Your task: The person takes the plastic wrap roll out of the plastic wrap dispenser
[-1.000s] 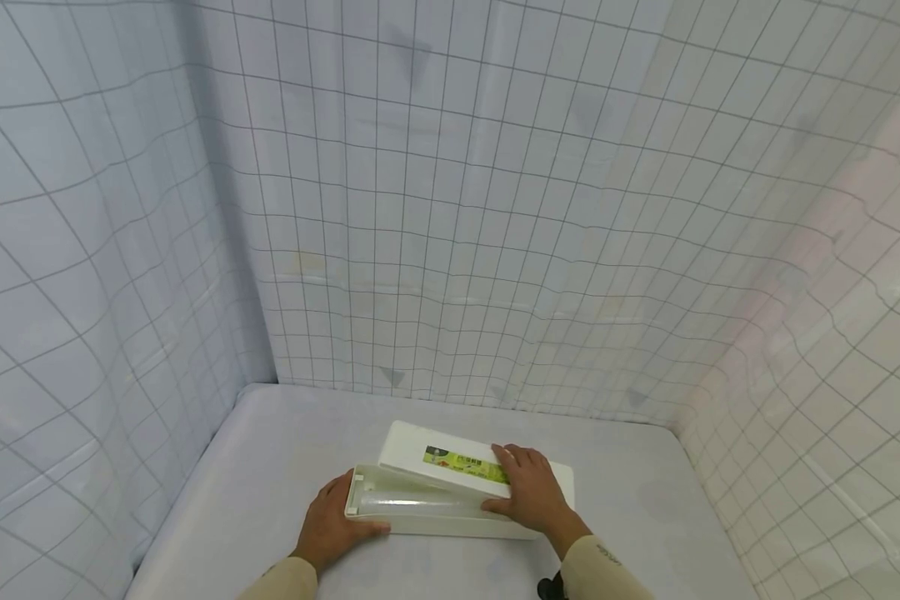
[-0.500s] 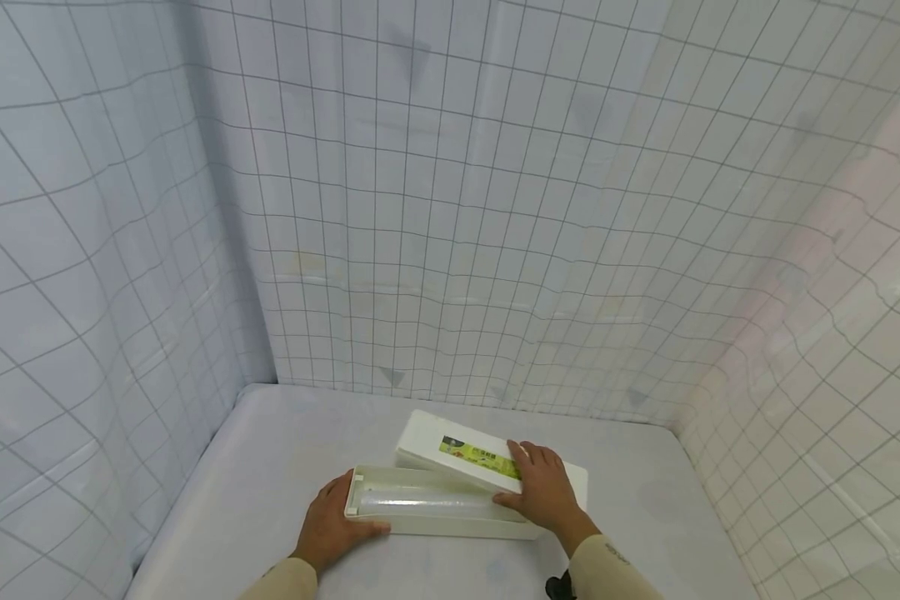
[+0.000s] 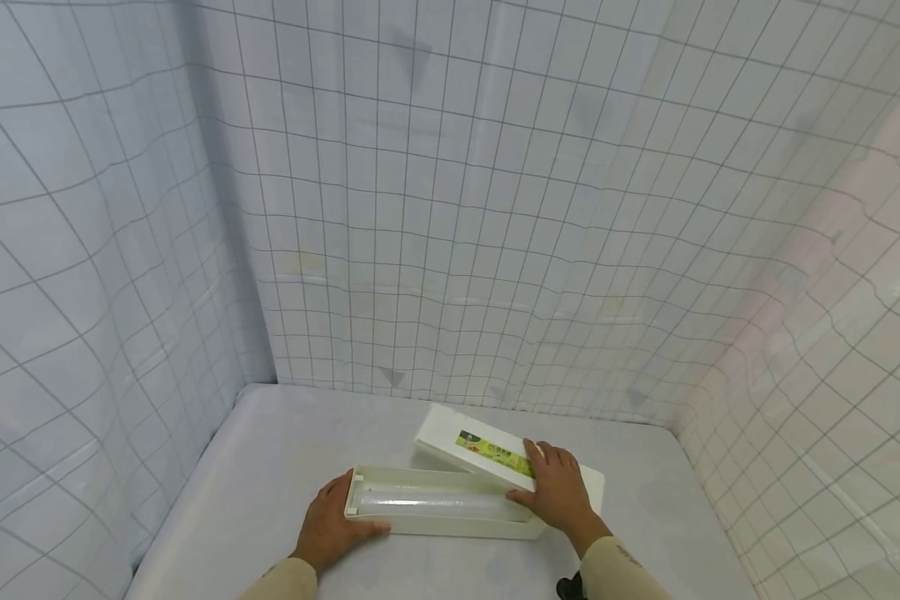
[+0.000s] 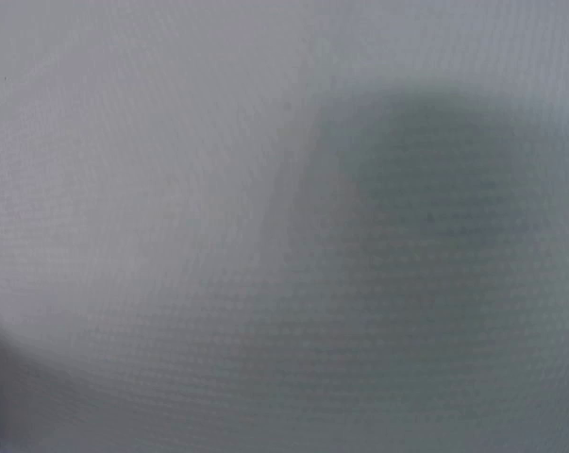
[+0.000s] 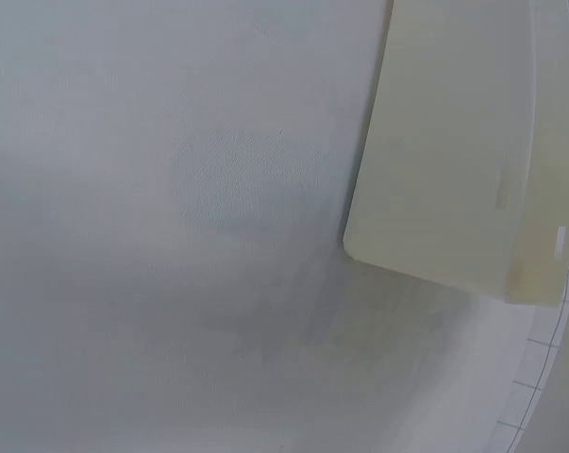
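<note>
A long white box (image 3: 435,527) lies open on the table, with a clear roll of film (image 3: 427,502) lying lengthwise inside it. My left hand (image 3: 336,518) grips the box's left end, thumb along the front wall. My right hand (image 3: 553,490) holds the white lid (image 3: 446,433), fingers over its top by the green-yellow label (image 3: 495,454) and thumb at its near edge. The lid sits slanted just behind and to the right of the box. Its cream end (image 5: 454,170) shows over the table in the right wrist view. The left wrist view shows only blurred grey surface.
The table (image 3: 270,467) is covered in pale grey cloth. Gridded white sheets (image 3: 450,250) wall it in at the back, left and right. Bare cloth lies left of the box and along the right side (image 3: 660,500).
My right hand has carried the lid off the box, back and to the right, uncovering the whole roll. The left hand and the box have stayed put.
</note>
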`<control>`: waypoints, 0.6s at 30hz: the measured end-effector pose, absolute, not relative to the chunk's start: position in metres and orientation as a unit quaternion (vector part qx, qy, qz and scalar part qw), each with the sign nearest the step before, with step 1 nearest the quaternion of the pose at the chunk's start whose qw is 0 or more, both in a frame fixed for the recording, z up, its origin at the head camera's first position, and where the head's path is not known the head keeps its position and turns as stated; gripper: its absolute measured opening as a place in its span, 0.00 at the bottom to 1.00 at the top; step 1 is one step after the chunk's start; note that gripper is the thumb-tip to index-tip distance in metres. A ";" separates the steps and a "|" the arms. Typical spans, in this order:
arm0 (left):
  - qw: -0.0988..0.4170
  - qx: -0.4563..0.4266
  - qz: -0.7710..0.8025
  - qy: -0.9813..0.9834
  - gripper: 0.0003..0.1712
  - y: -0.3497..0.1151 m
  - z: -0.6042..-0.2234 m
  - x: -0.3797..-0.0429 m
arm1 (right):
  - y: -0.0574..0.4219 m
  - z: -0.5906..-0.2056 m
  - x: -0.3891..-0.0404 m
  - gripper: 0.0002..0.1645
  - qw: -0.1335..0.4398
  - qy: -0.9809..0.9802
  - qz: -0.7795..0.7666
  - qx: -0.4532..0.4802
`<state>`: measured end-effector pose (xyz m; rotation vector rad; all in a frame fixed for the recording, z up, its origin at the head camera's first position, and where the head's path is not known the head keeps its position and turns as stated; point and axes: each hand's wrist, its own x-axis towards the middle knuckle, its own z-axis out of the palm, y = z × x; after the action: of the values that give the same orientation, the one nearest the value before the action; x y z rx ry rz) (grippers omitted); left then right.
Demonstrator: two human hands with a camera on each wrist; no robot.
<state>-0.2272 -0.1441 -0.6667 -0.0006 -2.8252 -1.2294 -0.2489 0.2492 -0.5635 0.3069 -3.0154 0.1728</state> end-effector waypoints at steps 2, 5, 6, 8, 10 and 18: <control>0.032 0.001 -0.400 -0.916 0.73 -0.144 -0.667 -0.227 | 0.253 -0.564 -0.249 0.61 0.055 -0.992 0.055 0.099; 0.037 0.003 -0.402 -0.915 0.73 -0.144 -0.668 -0.227 | 0.258 -0.565 -0.248 0.61 0.062 -0.992 0.055 0.097; 0.038 0.003 -0.402 -0.915 0.73 -0.144 -0.668 -0.227 | 0.260 -0.565 -0.247 0.61 0.065 -0.992 0.055 0.095; 0.042 0.001 -0.401 -0.915 0.73 -0.144 -0.668 -0.227 | 0.264 -0.566 -0.246 0.61 0.073 -0.992 0.055 0.092; 0.039 0.002 -0.402 -0.915 0.73 -0.144 -0.667 -0.227 | 0.269 -0.567 -0.245 0.60 0.081 -0.991 0.055 0.087; 0.029 0.003 -0.400 -0.916 0.73 -0.144 -0.666 -0.227 | 0.286 -0.571 -0.242 0.61 0.100 -0.991 0.061 0.066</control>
<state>-0.2268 -0.1436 -0.6655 0.0097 -2.8262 -1.2337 -0.2418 0.2856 -0.5712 0.1953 -2.9302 0.1805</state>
